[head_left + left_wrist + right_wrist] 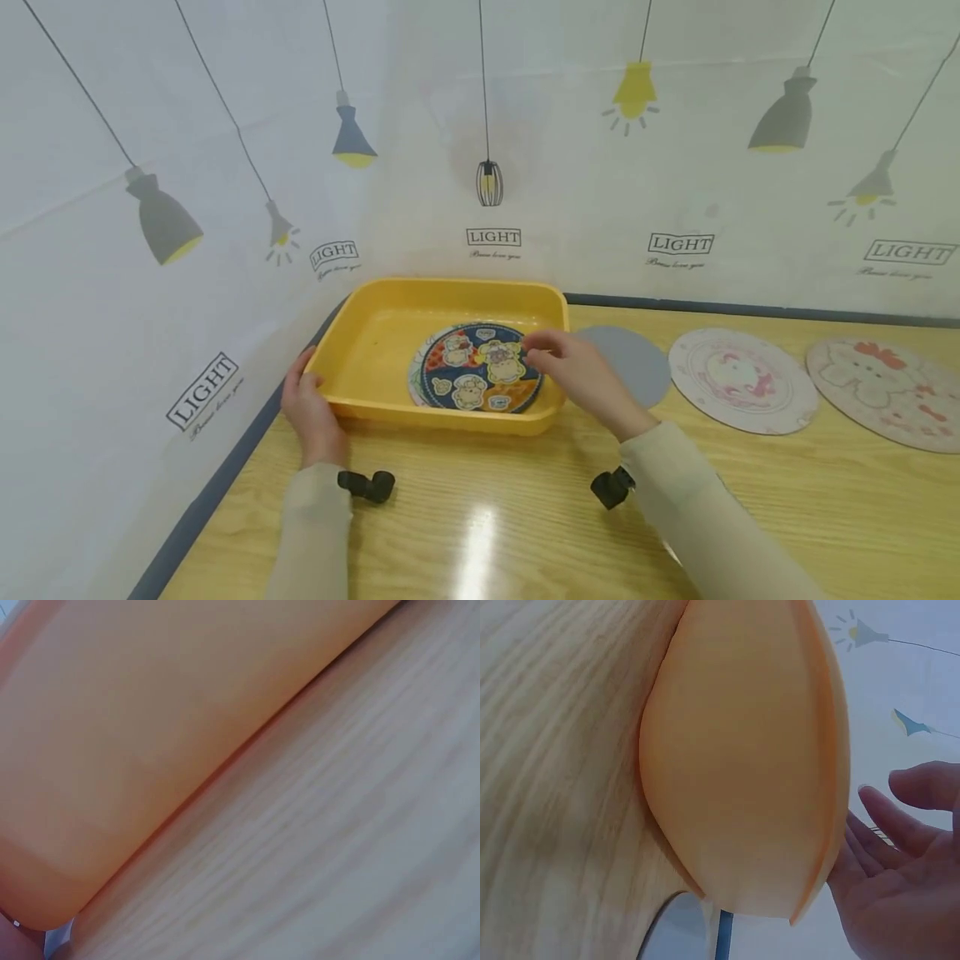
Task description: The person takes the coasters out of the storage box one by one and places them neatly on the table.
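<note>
A yellow rectangular tray (375, 354) stands on the wooden table. Inside it, toward the right, lies a round dark-blue mat (483, 367) with cartoon animals, over a paler round mat (415, 379) whose edge peeks out at the left. My left hand (313, 412) holds the tray's left side, thumb at the rim and fingers along the outer wall. Above the right rim my right hand (573, 371) reaches in over the dark-blue mat, fingers loosely bent. The right wrist view shows that hand (900, 862) beside the tray wall (742, 757), thumb and fingers apart with nothing between them.
To the tray's right lie a grey round mat (626, 362), a white one with a pink cartoon (742, 379) and a pale one with a red bow (885, 392). A wall covering (562, 183) printed with lamps borders the table (480, 500) behind and at left.
</note>
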The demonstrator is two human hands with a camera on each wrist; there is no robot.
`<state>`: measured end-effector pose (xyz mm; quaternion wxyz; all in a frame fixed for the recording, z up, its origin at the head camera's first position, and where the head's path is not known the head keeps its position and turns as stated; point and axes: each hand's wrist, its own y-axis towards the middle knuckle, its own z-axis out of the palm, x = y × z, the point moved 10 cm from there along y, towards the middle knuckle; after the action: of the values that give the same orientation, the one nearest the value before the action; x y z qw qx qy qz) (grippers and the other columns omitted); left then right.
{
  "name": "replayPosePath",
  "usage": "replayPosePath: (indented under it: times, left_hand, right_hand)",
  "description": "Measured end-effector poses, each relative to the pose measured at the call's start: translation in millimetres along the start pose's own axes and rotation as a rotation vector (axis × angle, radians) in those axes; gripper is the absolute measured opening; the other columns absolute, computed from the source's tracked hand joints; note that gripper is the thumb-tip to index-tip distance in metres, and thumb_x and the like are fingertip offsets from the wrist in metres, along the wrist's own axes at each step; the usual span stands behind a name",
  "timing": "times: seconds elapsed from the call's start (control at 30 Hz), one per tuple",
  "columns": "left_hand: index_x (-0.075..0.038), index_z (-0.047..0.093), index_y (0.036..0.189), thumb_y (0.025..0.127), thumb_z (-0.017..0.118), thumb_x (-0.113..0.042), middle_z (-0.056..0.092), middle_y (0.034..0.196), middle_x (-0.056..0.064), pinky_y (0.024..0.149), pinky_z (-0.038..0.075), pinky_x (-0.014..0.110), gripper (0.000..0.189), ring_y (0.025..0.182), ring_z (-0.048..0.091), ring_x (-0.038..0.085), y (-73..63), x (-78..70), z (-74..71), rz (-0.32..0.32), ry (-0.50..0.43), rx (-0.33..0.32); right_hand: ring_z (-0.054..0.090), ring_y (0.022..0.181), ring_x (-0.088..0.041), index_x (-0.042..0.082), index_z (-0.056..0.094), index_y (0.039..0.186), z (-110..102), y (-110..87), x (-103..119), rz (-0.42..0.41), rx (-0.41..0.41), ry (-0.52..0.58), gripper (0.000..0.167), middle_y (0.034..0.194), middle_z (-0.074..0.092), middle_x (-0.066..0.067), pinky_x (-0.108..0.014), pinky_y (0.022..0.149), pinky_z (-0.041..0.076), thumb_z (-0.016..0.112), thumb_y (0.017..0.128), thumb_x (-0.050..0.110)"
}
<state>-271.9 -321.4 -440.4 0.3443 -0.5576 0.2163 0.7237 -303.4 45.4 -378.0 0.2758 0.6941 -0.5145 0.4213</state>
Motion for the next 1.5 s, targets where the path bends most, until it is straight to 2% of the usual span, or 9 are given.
replayPosePath:
  times: [0.23, 0.4, 0.47, 0.67, 0.87, 0.93, 1.2, 1.33, 1.5]
  left_hand:
    - [-0.019, 0.058, 0.117, 0.083, 0.032, -0.004, 0.047, 0.124, -0.003, 0.092, 0.035, 0.034, 0.046, 0.108, 0.047, 0.019, -0.5, 1.6, 3.6, -0.008, -0.009, 0.004]
    - [-0.018, 0.059, 0.117, 0.082, 0.032, -0.003, 0.048, 0.124, -0.003, 0.092, 0.035, 0.034, 0.046, 0.108, 0.047, 0.019, 0.5, 1.5, 1.0, 0.000, -0.002, -0.009]
    - [-0.018, 0.059, 0.116, 0.082, 0.032, -0.003, 0.048, 0.124, -0.003, 0.092, 0.035, 0.034, 0.046, 0.108, 0.047, 0.019, 1.0, 0.2, -1.3, 0.004, 0.000, -0.016]
    - [-0.021, 0.058, 0.117, 0.083, 0.031, -0.004, 0.047, 0.125, -0.004, 0.092, 0.035, 0.035, 0.046, 0.110, 0.046, 0.021, -2.5, 1.6, -4.5, -0.024, -0.009, -0.007]
    - [-0.021, 0.058, 0.118, 0.084, 0.031, -0.005, 0.046, 0.126, -0.003, 0.092, 0.035, 0.035, 0.046, 0.110, 0.046, 0.022, -4.1, 1.4, -2.5, -0.014, 0.004, 0.007]
    - [-0.020, 0.058, 0.117, 0.083, 0.032, -0.005, 0.047, 0.125, -0.003, 0.091, 0.034, 0.036, 0.046, 0.110, 0.047, 0.022, -3.6, -0.4, -2.1, 0.001, -0.002, 0.005]
    - [-0.021, 0.058, 0.117, 0.084, 0.032, -0.005, 0.046, 0.125, -0.002, 0.092, 0.035, 0.036, 0.046, 0.110, 0.046, 0.023, -3.8, -3.8, -1.5, -0.005, -0.001, 0.008]
    - [-0.021, 0.059, 0.117, 0.083, 0.032, -0.004, 0.047, 0.125, -0.003, 0.091, 0.035, 0.036, 0.046, 0.110, 0.047, 0.022, -4.2, -4.6, -1.3, -0.002, -0.004, 0.008]
    - [-0.021, 0.058, 0.118, 0.084, 0.031, -0.004, 0.046, 0.126, -0.003, 0.090, 0.036, 0.034, 0.046, 0.109, 0.046, 0.021, -5.5, -5.0, 0.4, -0.007, 0.021, 0.017]
  right_hand:
    - [0.053, 0.101, -0.019, 0.012, 0.054, 0.120, 12, 16.6, 6, -0.048, 0.033, -0.219, 0.035, 0.115, 0.056, -0.002, -0.038, 0.082, 0.043, 0.047, 0.091, 0.030]
    - [0.054, 0.096, -0.017, 0.010, 0.055, 0.119, 20, 26.0, 8, -0.053, 0.044, -0.329, 0.034, 0.112, 0.057, -0.002, -0.037, 0.080, 0.044, 0.047, 0.091, 0.027]
    - [0.056, 0.088, -0.016, 0.011, 0.056, 0.117, 23, 29.8, 7, -0.058, 0.032, -0.399, 0.032, 0.109, 0.059, -0.002, -0.035, 0.076, 0.045, 0.048, 0.090, 0.025]
    - [0.051, 0.059, -0.010, 0.013, 0.061, 0.110, 39, 35.2, 6, -0.131, -0.026, -0.683, 0.027, 0.091, 0.064, 0.002, -0.028, 0.056, 0.043, 0.047, 0.088, 0.021]
    - [0.047, 0.051, -0.012, 0.015, 0.062, 0.089, 46, 34.2, 4, -0.130, -0.051, -0.854, 0.014, 0.063, 0.054, 0.004, -0.029, 0.045, 0.038, 0.051, 0.085, 0.022]
    - [0.047, 0.052, -0.013, 0.014, 0.062, 0.087, 46, 33.9, 4, -0.123, -0.051, -0.884, 0.014, 0.063, 0.053, 0.003, -0.029, 0.045, 0.038, 0.050, 0.084, 0.022]
    - [0.049, 0.057, -0.016, 0.006, 0.061, 0.110, 51, 32.0, 8, -0.116, -0.035, -1.019, 0.033, 0.084, 0.057, -0.009, -0.032, 0.043, 0.041, 0.053, 0.083, 0.025]
    - [0.052, 0.064, -0.019, 0.008, 0.055, 0.121, 53, 34.0, 4, -0.056, 0.004, -1.042, 0.043, 0.097, 0.057, -0.013, -0.034, 0.050, 0.045, 0.055, 0.083, 0.030]
    - [0.054, 0.070, -0.022, 0.007, 0.052, 0.122, 54, 35.5, -1, -0.016, 0.024, -1.033, 0.045, 0.095, 0.057, -0.013, -0.036, 0.055, 0.047, 0.056, 0.083, 0.030]
